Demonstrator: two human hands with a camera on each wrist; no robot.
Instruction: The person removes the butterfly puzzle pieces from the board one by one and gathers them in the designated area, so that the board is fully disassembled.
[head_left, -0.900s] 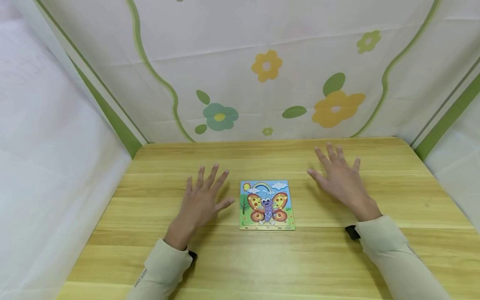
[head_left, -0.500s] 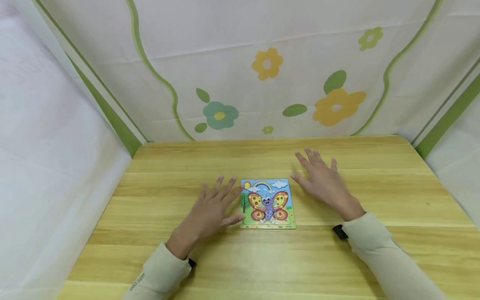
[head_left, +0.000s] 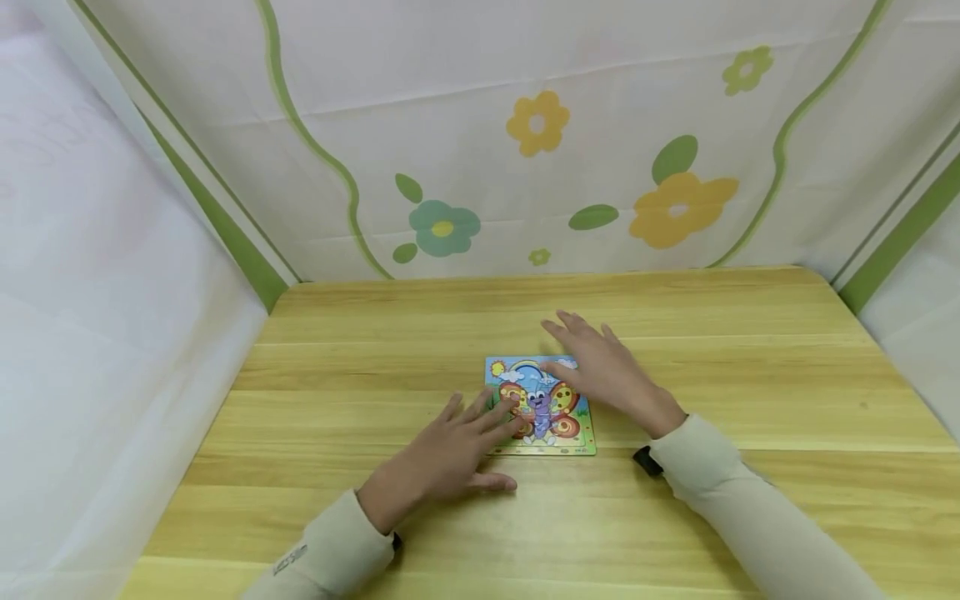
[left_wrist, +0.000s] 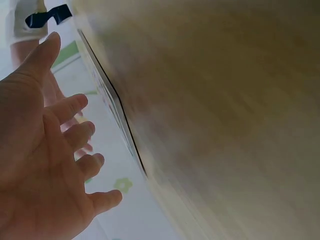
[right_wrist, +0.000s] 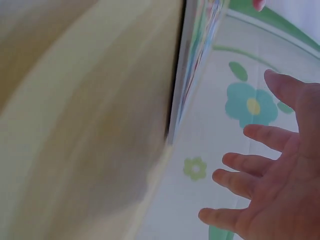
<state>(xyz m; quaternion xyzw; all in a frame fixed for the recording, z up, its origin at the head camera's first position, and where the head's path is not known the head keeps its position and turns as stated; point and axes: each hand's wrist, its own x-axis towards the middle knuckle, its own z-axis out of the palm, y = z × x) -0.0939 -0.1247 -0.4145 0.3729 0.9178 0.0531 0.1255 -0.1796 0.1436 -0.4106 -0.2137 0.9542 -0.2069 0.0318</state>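
Right now your left hand (head_left: 450, 454) lies low over the wooden table (head_left: 750, 392) at about seven o'clock of the butterfly puzzle board (head_left: 542, 406), fingers straight and spread, holding nothing; its fingertips (head_left: 508, 408) reach over the board's left edge and seem to rest on the orange wing, though the head view cannot settle whether they press or only hover. The board itself lies flat near the middle of the table, its long sides running twelve to six, its near edge just beyond your left thumb. Your right hand (head_left: 603, 372) comes in from about two o'clock, also flat and empty, its thumb over the top right corner by the clouds and the rest of its fingers pointing past the board toward twelve. The likely trouble is sliding: the board looks thin and sits flush on smooth wood, so flat fingers pushing from one side alone could skate it away rather than catch an edge. If you do lift it and tip it steeply, loose pieces could drop out. Both wrist views are blurred and show only open fingers beside the board's edge, so you cannot judge contact from them.
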